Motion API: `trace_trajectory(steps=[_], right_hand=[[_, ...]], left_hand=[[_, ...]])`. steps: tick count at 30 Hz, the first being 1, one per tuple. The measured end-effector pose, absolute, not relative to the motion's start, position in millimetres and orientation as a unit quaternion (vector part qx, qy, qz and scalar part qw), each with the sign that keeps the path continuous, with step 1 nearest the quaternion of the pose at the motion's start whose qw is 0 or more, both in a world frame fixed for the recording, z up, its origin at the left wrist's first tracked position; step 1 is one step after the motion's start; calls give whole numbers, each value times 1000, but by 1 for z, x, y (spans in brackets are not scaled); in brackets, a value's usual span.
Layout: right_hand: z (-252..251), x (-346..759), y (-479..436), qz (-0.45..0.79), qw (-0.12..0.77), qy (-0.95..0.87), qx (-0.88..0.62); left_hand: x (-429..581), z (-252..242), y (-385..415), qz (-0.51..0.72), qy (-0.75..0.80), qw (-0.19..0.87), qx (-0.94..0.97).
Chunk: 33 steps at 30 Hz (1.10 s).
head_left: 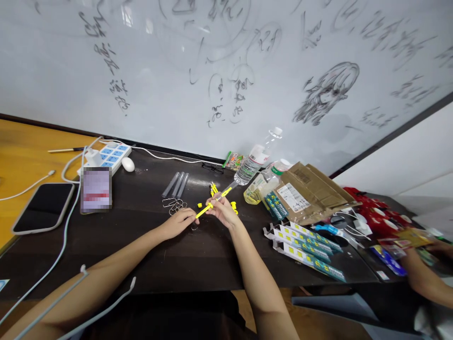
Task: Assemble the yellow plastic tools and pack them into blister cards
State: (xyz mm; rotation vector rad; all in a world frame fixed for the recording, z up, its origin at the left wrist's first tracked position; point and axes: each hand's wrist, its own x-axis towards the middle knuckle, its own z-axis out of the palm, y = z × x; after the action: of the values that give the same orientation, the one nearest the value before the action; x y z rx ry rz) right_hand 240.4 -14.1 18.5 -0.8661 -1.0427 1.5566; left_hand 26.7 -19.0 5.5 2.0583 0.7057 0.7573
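Note:
A slim yellow plastic stick [203, 211] slants between my hands in the middle of the table; I cannot tell its exact kind. My left hand [180, 223] pinches its lower end with the fingertips. Further up, my right hand [222, 212] has its fingers closed around the stick, whose upper end [226, 191] sticks out beyond them. Small yellow parts [213, 189] lie just behind my right hand, and another yellow piece [233, 206] is partly hidden beside it. Metal wire loops [174, 205] rest near my left hand, in front of clear tubes [179, 184].
A water bottle [252, 163] and a second bottle [264, 185] stand by the whiteboard [159, 94]. Brown packaging [307, 191] and flat printed boxes [307, 255] lie right. Left are a phone [44, 208], power strip [115, 153] and cables. Another person's arm [426, 278] reaches in far right.

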Motion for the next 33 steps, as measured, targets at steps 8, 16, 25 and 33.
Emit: trace_trajectory(steps=[8, 16, 25, 33], right_hand=[[19, 236, -17, 662, 504, -434, -346], [20, 224, -23, 671, 473, -466, -330], [8, 205, -25, 609, 459, -535, -363], [14, 213, -25, 633, 447, -508, -377]], left_hand=[[28, 7, -20, 284, 261, 534, 752], [33, 0, -21, 301, 310, 531, 729], [34, -6, -22, 335, 360, 578, 652], [39, 7, -32, 312, 320, 741, 501]])
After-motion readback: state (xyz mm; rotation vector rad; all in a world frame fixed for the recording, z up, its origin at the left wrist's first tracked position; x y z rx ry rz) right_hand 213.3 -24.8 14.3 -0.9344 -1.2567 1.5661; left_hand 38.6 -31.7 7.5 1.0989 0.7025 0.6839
